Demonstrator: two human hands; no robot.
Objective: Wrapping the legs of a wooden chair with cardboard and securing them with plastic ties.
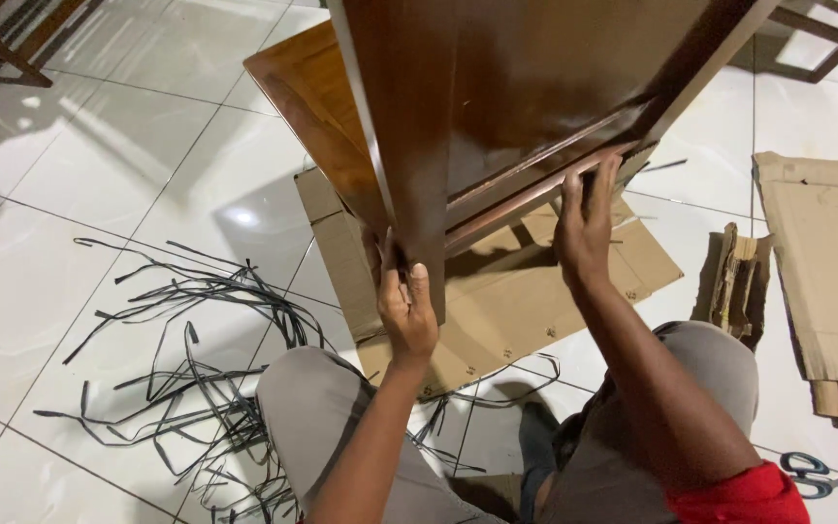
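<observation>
One head-worn view looks steeply down from above the person's own arms and knees, close enough that the wooden panel (497, 107) just beyond the fingers (598, 184) fills the upper middle. Facing forward over the tiled floor (70, 194), it takes in cardboard (497, 311) below the fingers and loose straps (196, 340) off to their left.

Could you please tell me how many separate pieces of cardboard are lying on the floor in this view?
3. A flat sheet lies under the wooden furniture, a small folded piece sits to its right, and a large sheet lies at the right edge. Others may be hidden behind the furniture.
</observation>
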